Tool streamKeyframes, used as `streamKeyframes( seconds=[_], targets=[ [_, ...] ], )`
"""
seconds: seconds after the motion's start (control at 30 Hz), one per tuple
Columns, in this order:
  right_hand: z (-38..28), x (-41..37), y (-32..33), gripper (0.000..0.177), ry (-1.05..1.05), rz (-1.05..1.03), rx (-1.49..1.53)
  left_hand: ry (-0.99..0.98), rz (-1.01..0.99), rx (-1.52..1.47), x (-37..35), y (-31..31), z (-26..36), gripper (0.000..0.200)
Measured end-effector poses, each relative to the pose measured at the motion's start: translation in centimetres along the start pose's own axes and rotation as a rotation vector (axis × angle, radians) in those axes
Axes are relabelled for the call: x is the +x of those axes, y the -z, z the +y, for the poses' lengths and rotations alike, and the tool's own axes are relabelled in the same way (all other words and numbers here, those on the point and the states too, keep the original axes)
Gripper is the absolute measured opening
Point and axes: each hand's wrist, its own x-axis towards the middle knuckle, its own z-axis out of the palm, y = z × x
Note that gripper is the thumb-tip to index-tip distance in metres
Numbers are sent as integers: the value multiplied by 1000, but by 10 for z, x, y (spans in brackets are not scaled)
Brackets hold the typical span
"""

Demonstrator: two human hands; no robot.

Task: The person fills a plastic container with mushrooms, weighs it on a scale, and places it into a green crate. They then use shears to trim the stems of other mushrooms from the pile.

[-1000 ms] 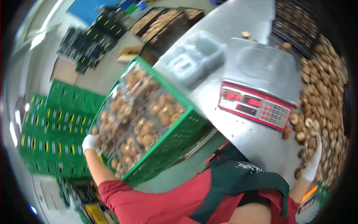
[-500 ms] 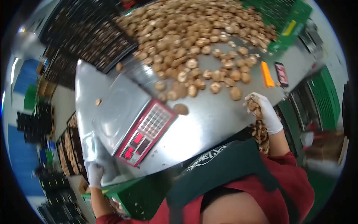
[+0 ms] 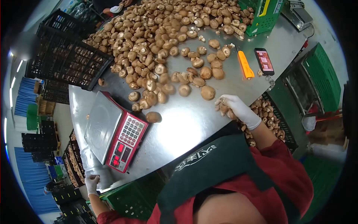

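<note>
My right hand (image 3: 236, 110), in a white glove, is closed round several brown mushrooms (image 3: 225, 108) at the front edge of the metal table (image 3: 179, 138). A single large mushroom (image 3: 207, 92) lies just beyond its fingers. At the table's left corner my left hand (image 3: 92, 184), also gloved, has its fingers pinched together at a clear plastic bag (image 3: 96, 164). Between the hands stands a red scale (image 3: 128, 136) with a bare steel pan (image 3: 103, 125) and lit red digits. A big heap of mushrooms (image 3: 149, 44) covers the far side of the table.
An orange-handled knife (image 3: 245, 64) and a phone (image 3: 264, 61) lie to the right. Black crates (image 3: 67, 59) of mushrooms stand at the left, a green crate (image 3: 265, 18) at the back right. Below my right arm is a crate of mushrooms (image 3: 268, 119). Another person's gloved hand (image 3: 116, 9) shows far back.
The camera has turned, so the table and scale sit further left and the view is sharper. Both hands keep about the same places at the table, the right still holding mushrooms.
</note>
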Motion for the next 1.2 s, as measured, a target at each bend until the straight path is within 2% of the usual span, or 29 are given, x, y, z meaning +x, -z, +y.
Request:
streamKeyframes(
  seconds=[0.27,0.47,0.5,0.53,0.6,0.63,0.67,0.7,0.73,0.8,0.83,0.9,0.97,1.0,1.03,1.07,1.1,1.13,1.2],
  targets=[
    [7,-3,-6,25,73,-5,-48,115,-51,-78,1,-3,-4,24],
    [6,-2,-5,26,37,-9,-76,36,0,-91,1,-3,-7,20],
    [14,2,-1,23,85,-43,-66,6,-3,-94,3,0,-13,20],
    [11,0,-1,22,36,-61,-59,-28,-8,-98,6,2,-20,20],
    [-13,3,-2,22,-49,-96,-48,-20,337,-234,8,3,-25,16],
    [-30,8,-6,21,-89,-83,-104,-78,472,110,1,5,-13,15],
    [-47,20,-12,20,89,-110,-242,-129,595,465,-13,9,10,14],
    [-65,37,-21,20,263,-139,-377,14,623,562,-22,9,36,15],
    [-81,58,-31,20,440,-168,-512,-20,685,543,-31,8,65,16],
    [-100,107,-62,18,893,-27,-972,-76,811,499,-43,7,112,18],
    [-107,131,-78,19,858,-90,-1171,-61,797,548,-39,12,119,18],
    [-99,182,-103,22,807,-182,-1473,-204,774,304,-46,0,176,13],
    [-73,231,-121,25,787,-233,-1688,-361,657,179,-44,-25,224,10],
    [-83,233,-124,26,712,-293,-1711,-324,519,79,-44,-41,244,10],
    [-103,227,-127,27,635,-351,-1733,-179,354,76,-55,-55,287,12],
    [-118,224,-127,28,553,-404,-1754,-324,301,106,-37,-74,268,13],
    [-121,225,-113,31,592,-476,-1597,-258,203,246,-39,-77,286,22],
    [-122,218,-105,33,518,-451,-1435,-202,103,386,-43,-81,309,30],
    [-124,203,-84,39,365,-371,-1125,-432,389,524,-49,-88,326,44]
  ],
)
